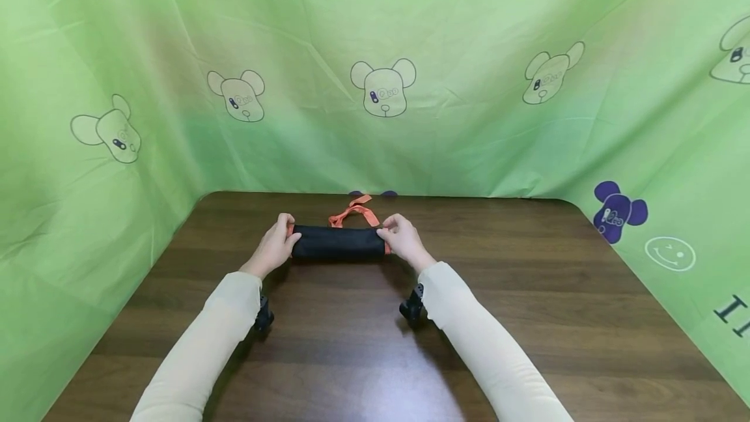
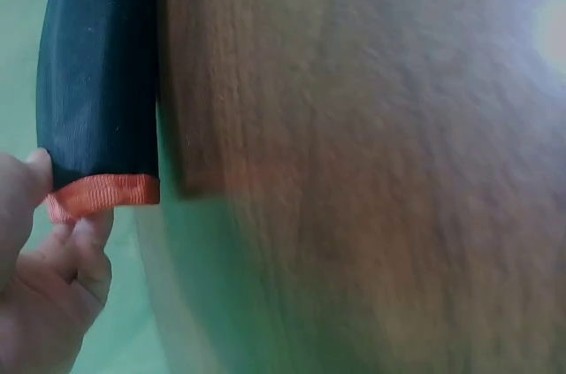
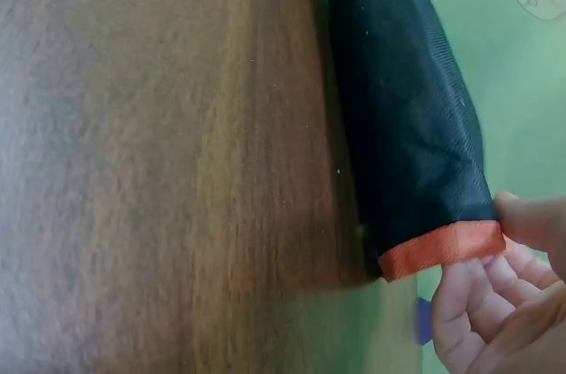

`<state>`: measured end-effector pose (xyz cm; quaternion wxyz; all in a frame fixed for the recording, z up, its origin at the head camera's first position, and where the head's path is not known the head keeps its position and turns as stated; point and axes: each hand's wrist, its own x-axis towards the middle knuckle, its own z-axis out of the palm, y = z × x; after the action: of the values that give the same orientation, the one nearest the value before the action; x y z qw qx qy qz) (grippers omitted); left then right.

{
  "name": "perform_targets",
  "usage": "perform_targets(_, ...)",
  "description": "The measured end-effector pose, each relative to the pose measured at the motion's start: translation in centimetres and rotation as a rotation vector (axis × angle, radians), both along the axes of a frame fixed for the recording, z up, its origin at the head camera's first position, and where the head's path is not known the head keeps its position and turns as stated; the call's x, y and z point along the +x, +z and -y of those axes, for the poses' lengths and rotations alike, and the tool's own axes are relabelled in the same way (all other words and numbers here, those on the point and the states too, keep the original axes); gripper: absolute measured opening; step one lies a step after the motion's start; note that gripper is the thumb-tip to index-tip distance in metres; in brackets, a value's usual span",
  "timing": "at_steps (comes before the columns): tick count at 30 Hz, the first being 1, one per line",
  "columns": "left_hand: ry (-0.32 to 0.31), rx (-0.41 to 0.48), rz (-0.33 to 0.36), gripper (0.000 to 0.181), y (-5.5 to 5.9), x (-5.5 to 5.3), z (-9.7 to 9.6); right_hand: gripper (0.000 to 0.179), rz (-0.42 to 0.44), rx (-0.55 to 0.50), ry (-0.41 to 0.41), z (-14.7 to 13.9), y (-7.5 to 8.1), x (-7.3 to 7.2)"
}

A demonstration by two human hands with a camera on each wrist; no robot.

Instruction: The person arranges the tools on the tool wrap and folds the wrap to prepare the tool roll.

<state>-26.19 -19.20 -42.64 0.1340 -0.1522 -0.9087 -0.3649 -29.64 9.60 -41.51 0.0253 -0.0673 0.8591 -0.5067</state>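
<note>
A rolled black fabric pouch (image 1: 338,243) with orange-trimmed ends lies crosswise toward the back of the table. My left hand (image 1: 277,244) holds its left end between thumb and fingers; in the left wrist view the orange edge (image 2: 106,193) shows beside the fingertips. At the opposite end my right hand (image 1: 404,239) pinches the roll, its thumb on the black cloth and its fingers at the orange trim (image 3: 444,248). Behind the roll, an orange ribbon (image 1: 354,212) trails loosely toward the back edge. Whatever is inside the roll is hidden.
The brown wooden table (image 1: 351,350) runs under both arms. A green curtain (image 1: 383,148) printed with bear faces hangs behind and along both sides. Small black devices (image 1: 413,305) are strapped under both wrists.
</note>
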Motion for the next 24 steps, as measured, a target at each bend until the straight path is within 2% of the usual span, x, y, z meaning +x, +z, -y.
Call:
perform_targets(2, 0.022, -0.008, -0.037, 0.022, -0.2, -0.1, 0.0, 0.017, 0.007, -0.039, 0.026, 0.0, -0.1, 0.0)
perform_targets(4, 0.064, -0.052, -0.033, 0.017, -0.1, -0.1, -0.3, 0.019, 0.012, -0.052, 0.057, 0.0, -0.1, 0.0)
perform_targets(6, 0.099, -0.089, -0.003, 0.016, -0.1, -0.1, -0.6, 0.022, 0.007, -0.033, 0.100, -0.1, -0.2, 0.1)
perform_targets(8, 0.139, -0.122, 0.092, 0.018, 0.3, 0.2, -0.9, 0.028, -0.008, -0.005, 0.138, -0.2, -0.3, 0.1)
perform_targets(10, 0.155, -0.128, 0.130, 0.023, 0.3, 0.4, -0.9, 0.035, -0.037, 0.041, 0.173, -0.3, -0.5, 0.1)
perform_targets(13, 0.144, -0.137, 0.155, 0.030, 0.2, 0.6, -0.7, 0.044, -0.099, 0.117, 0.228, -0.6, -0.7, 0.0)
perform_targets(17, 0.087, -0.207, 0.159, 0.043, 0.1, 0.6, -0.6, 0.055, -0.152, 0.231, 0.291, -0.8, -0.7, 0.1)
perform_targets(20, 0.069, -0.300, 0.193, 0.053, 0.3, 0.7, -0.8, 0.058, -0.171, 0.295, 0.304, -0.8, -0.6, 0.3)
perform_targets(24, 0.088, -0.399, 0.240, 0.057, 0.6, 0.8, -1.2, 0.057, -0.216, 0.339, 0.292, -0.5, -0.5, 0.8)
